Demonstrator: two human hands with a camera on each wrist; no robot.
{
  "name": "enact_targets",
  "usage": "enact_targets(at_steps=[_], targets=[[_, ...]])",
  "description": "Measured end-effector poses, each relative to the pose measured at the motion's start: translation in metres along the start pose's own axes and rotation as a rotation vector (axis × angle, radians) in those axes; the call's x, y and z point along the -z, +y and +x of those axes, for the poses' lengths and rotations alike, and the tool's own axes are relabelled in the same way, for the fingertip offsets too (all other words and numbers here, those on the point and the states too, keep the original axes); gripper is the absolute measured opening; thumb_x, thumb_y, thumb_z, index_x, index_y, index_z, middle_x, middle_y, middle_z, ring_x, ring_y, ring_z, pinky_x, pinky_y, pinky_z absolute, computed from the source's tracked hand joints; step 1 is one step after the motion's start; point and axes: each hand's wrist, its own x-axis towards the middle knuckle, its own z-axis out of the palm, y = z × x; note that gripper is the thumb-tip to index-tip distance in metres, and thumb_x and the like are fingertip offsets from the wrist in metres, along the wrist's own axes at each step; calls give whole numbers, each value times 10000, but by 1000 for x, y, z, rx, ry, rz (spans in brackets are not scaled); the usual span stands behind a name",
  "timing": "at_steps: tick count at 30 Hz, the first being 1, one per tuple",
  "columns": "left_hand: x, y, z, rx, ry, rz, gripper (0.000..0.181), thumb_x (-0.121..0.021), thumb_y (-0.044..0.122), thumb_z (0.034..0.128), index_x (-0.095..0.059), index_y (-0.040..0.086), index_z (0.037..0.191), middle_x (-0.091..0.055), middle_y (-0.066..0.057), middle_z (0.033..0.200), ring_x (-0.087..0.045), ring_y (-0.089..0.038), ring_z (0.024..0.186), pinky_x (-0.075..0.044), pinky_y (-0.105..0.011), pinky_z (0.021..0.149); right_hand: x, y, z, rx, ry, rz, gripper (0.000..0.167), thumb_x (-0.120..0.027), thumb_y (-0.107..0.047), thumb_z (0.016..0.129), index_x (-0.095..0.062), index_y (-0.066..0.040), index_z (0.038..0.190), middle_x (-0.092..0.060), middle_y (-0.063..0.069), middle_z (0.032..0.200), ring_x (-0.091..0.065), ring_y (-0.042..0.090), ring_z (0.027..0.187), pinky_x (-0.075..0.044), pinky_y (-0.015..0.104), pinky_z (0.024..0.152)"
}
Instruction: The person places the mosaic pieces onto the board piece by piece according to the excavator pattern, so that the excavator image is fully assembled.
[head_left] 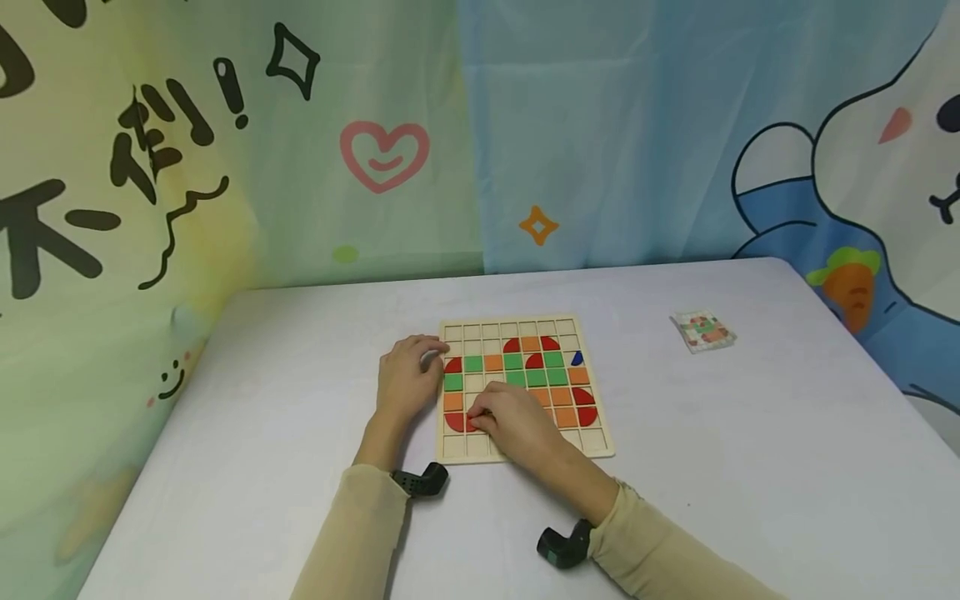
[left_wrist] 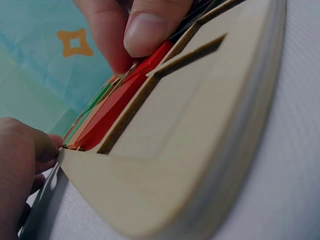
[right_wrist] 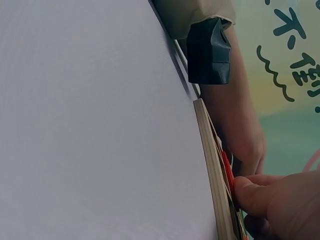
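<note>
A wooden grid board (head_left: 470,447) lies on the white table, with green and orange squares and red rounded pieces in its cells. My left hand (head_left: 405,375) is at the board's left edge, fingers bent and tips holding the rim; in the left wrist view this hand (left_wrist: 25,160) shows beside the board's side. Over the lower left cells, my right hand (head_left: 517,421) pinches a red rounded piece (left_wrist: 155,60) between thumb and fingertips, low against its cell. Another red rounded piece (head_left: 453,422) sits just left of it. The right palm and fingers hide several cells.
A small stack of patterned cards (head_left: 703,331) lies right of the board. One dark blue piece (head_left: 577,358) sits near the board's right edge. Black wrist cameras (head_left: 566,546) are on both wrists. A printed cloth (head_left: 600,125) hangs behind the table.
</note>
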Motion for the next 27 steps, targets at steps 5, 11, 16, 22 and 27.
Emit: enact_targets(at_steps=[5, 11, 16, 22, 27], targets=[[2, -1, -1, -9, 6, -3, 233, -533, 201, 894, -700, 203, 1057, -629, -12, 1236, -499, -224, 1246, -346, -497, 1031, -1, 0, 1, 54, 14, -25, 55, -706, -153, 838, -757, -134, 849, -678, -53, 830, -645, 103, 804, -532, 252, 733], [0, -1, 0, -11, 5, -6, 229, -541, 190, 891, -703, 199, 1052, -633, -16, 1233, -508, -230, 1237, -350, -504, 1030, -2, 3, 0, 131, 16, -83, 63, -704, -147, 840, -764, -134, 855, -670, -52, 852, -653, 98, 803, -536, 229, 717], [-5, -2, -1, 1, -12, -13, 222, -547, 180, 893, -700, 201, 1053, -630, -11, 1236, -499, -221, 1246, -338, -496, 1037, -3, 6, -5, 177, 8, -113, 76, -690, -140, 852, -760, -119, 871, -634, -45, 884, -637, 99, 809, -530, 222, 713], [-10, -6, 1, 6, -10, -32, 226, -547, 172, 893, -700, 201, 1056, -638, -10, 1222, -512, -222, 1232, -345, -497, 1026, -1, 10, -4, 187, -15, -130, 171, -642, -179, 892, -741, -115, 1015, -588, -5, 987, -588, 104, 803, -510, 232, 708], [-15, -11, 10, 4, 54, -138, 261, -558, 116, 860, -693, 153, 1080, -659, -46, 1162, -570, -248, 1165, -399, -471, 1014, 15, 27, 8, 65, 59, -51, 268, -622, -207, 911, -679, -132, 1162, -519, 21, 1111, -541, 88, 747, -482, 210, 651]])
